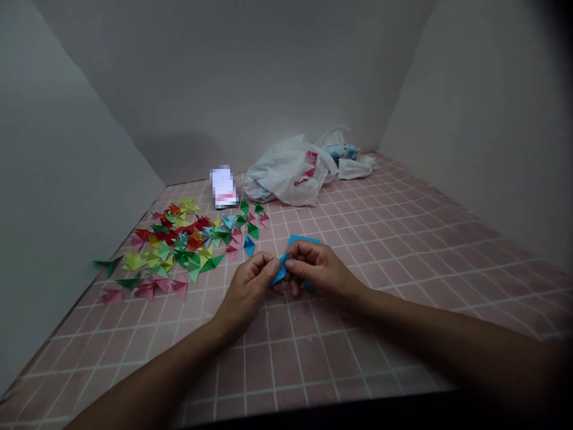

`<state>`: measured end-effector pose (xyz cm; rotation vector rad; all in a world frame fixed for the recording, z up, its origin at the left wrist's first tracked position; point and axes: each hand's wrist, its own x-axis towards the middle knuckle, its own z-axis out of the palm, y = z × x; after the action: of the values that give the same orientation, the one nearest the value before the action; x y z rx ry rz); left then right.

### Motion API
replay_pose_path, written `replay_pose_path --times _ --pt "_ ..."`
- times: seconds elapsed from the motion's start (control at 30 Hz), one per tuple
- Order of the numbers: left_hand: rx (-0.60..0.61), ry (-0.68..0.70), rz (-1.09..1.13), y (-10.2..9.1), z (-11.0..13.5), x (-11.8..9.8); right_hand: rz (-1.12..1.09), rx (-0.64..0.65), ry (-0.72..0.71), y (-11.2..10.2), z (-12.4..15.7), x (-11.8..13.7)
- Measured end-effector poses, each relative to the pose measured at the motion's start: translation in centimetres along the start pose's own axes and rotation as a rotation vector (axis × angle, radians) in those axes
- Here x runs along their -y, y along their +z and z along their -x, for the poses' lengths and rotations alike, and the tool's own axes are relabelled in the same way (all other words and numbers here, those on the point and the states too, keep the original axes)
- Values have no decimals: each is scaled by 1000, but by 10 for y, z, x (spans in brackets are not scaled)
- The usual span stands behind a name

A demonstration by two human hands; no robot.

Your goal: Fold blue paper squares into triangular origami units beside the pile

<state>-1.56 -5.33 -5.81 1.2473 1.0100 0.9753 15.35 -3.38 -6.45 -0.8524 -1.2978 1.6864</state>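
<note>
Grey walls [268,71], edges at 9, 12, 2 o'clock | pink tablecloth [403,221], running wide from 1 to 3, near edge at 6 | coloured folded papers [194,240], 9 to 10 | white bag [284,173], 12 | left hand [253,278], right hand [322,269], thumbs pressed toward forefingers | phone [222,184], 11 | blue paper [280,272], centre, pinched between both hands' fingertips

Two bare hands [250,280], rounded knuckles [323,252], slim bare wrists [364,300], uncovered forearms [165,359]
</note>
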Motion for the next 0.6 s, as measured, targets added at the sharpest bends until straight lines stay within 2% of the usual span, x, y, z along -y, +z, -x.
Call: replay_pose_path --times 0.23,0.43,0.6 --pt "3 28 -65 2 3 2 -31 28 24 3 3 0" --pt "19 55 -154 2 5 1 60 37 -6 4 5 3" --pt "18 53 -217 2 6 0 128 -21 -20 5 5 4"
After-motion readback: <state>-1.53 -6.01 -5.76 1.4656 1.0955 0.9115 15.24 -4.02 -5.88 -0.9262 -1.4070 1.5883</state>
